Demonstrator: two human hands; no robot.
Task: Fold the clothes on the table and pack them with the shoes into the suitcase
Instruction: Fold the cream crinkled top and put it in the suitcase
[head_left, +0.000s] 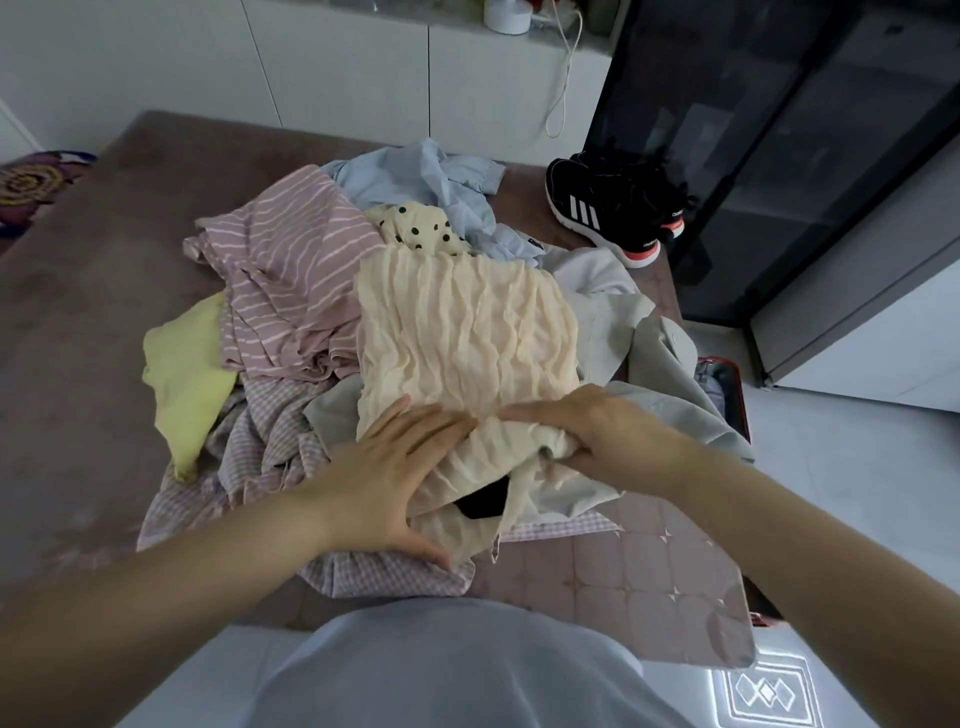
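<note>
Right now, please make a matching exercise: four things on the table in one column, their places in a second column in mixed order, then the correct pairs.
1 cream crinkled garment
2 pink striped garment
3 yellow-green garment
4 black sneakers

A far right corner of the table
B left edge of the clothes pile
C under the left hand and right hand
D left of the polka-dot cloth

Pairs: 1-C, 2-D, 3-B, 4-A

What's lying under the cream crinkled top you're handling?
The cream crinkled top lies on a pale grey garment and a lilac checked garment; a black item peeks out at its near edge. Whatever else it covers is hidden.
</note>
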